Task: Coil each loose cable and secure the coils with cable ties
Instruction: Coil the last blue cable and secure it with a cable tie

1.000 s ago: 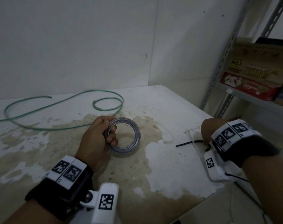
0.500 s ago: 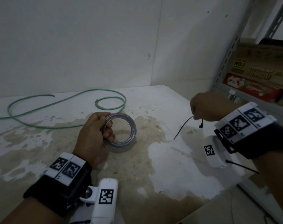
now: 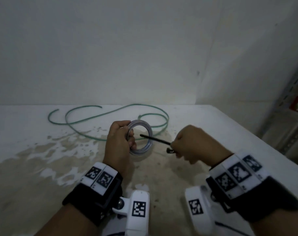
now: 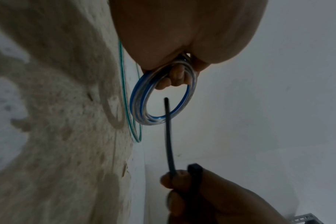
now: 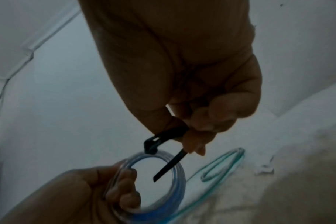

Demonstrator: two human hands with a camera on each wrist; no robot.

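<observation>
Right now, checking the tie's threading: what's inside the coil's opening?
The black cable tie's tip and the left hand's fingertips are inside the clear coil. The gripped side is covered.

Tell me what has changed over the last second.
The right hand picked the black cable tie up off the table and carried it left; its tip now points into the coil. The left hand still grips the coil; the green cable lies loose as before.
</observation>
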